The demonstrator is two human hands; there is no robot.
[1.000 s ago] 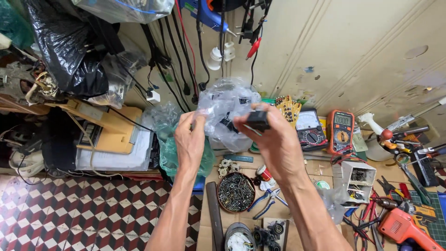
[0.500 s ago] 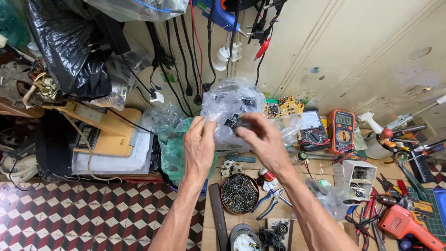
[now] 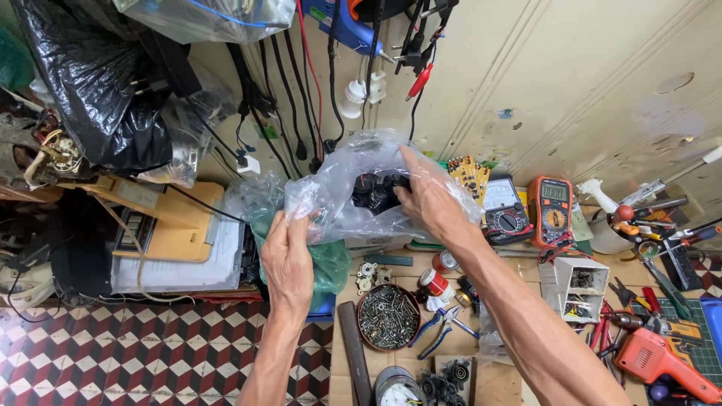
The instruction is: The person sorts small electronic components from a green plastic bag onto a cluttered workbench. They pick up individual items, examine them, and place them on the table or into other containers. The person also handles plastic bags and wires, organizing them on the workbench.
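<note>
I hold a clear crumpled plastic bag (image 3: 342,188) up over the workbench. My left hand (image 3: 287,259) grips the bag's lower left edge. My right hand (image 3: 430,197) reaches into the bag from the right, its fingers pressed against small black parts (image 3: 376,192) inside. The plastic hides my fingertips, so whether they close on a part is hard to tell.
Below the bag lie a round tin of screws (image 3: 388,316), blue-handled pliers (image 3: 440,331) and a small red can (image 3: 432,284). Two multimeters (image 3: 549,212) lean at the wall. An orange drill (image 3: 660,362) and hand tools crowd the right. Cables (image 3: 301,98) and black bags hang above.
My right hand held a small black part above the bag, then moved down and left into the bag's opening. My left hand has slid lower on the bag.
</note>
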